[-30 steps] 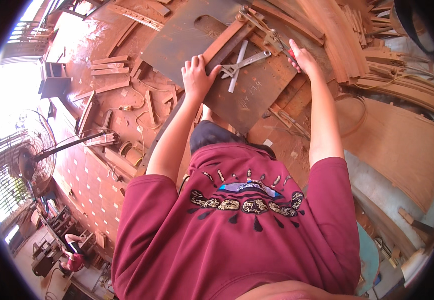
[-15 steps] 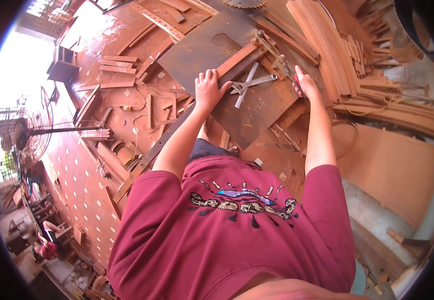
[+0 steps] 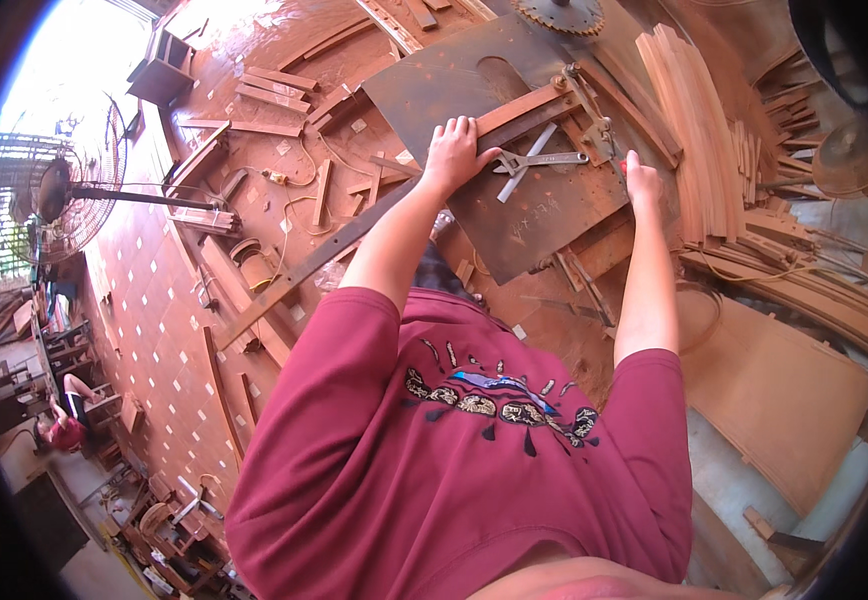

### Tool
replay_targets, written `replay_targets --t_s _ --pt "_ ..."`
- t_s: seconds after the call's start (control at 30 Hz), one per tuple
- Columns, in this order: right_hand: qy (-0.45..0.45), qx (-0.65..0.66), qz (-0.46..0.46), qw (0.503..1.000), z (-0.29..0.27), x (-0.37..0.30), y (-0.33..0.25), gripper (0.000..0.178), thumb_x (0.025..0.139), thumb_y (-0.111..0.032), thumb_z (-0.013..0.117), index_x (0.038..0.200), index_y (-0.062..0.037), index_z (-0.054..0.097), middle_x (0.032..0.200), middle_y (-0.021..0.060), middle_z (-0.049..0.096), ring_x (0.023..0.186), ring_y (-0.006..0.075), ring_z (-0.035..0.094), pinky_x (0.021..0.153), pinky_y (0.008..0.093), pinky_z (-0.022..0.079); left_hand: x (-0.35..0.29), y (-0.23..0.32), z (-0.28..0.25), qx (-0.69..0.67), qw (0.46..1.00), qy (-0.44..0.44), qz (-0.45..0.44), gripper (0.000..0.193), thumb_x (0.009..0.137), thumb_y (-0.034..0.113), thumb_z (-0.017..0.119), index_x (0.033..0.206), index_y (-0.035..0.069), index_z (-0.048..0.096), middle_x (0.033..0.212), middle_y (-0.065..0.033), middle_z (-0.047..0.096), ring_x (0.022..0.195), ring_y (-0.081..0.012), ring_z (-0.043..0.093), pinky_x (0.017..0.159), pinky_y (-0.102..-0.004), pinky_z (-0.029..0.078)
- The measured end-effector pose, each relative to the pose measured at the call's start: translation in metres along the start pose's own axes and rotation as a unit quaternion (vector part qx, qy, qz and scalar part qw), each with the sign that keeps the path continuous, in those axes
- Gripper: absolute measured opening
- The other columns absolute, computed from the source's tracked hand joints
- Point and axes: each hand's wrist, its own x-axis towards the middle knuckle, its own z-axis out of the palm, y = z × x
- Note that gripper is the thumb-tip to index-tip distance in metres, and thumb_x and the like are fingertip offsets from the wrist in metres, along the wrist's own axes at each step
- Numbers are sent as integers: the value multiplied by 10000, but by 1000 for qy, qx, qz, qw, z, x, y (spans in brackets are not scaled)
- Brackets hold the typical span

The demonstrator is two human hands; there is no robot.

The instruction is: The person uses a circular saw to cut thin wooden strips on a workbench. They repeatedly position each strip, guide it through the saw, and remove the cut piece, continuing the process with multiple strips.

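My left hand [image 3: 454, 155] lies across a reddish wooden strip [image 3: 519, 112], fingers over its far side and thumb on the near side. The strip runs along a long bar [image 3: 339, 240] on a dark metal tabletop [image 3: 424, 95]. At the strip's far end sits a metal toggle clamp [image 3: 594, 118]. My right hand [image 3: 642, 183] is closed round the clamp's red handle, of which only a bit shows. Between my hands an adjustable wrench [image 3: 552, 158] rests across a flat pale bar [image 3: 526, 170].
A toothed circular saw blade [image 3: 562, 14] lies at the tabletop's far edge. Stacked wooden strips [image 3: 694, 140] stand on the right, beside a brown sheet [image 3: 769, 385]. Offcuts [image 3: 272, 95] and a cord litter the tiled floor. A fan [image 3: 59, 190] stands left; a person [image 3: 62, 430] sits far off.
My view has turned, so the tabletop and both hands appear farther right. The fingers of my right hand have curled in around the red handle. My left hand stays on the strip.
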Motion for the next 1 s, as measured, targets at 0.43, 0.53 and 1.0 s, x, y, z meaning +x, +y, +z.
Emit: replay_targets --t_s 0.43,0.53,1.0 --pt "-184 227 57 955 -33 -58 28 634 929 -589 504 1024 -1 722 732 173 711 557 264 702 517 388 562 -43 43 10 50 998 37 -5 768 915 641 643 1269 -41 624 1160 -169 637 1109 -320 607 949 -422 484" --pt "-197 219 75 953 -31 -56 36 640 928 -596 498 974 5 711 695 155 683 549 260 681 515 406 545 -42 49 11 47 998 39 -1 758 916 630 648 1270 -40 625 1177 -170 640 1115 -330 600 954 -431 482" --pt "-172 245 46 953 -2 -59 31 655 939 -639 488 827 -16 655 619 110 610 486 238 601 492 409 519 -46 33 39 118 986 120 17 772 919 644 635 1287 -35 632 1148 -140 640 1114 -314 582 951 -432 479"
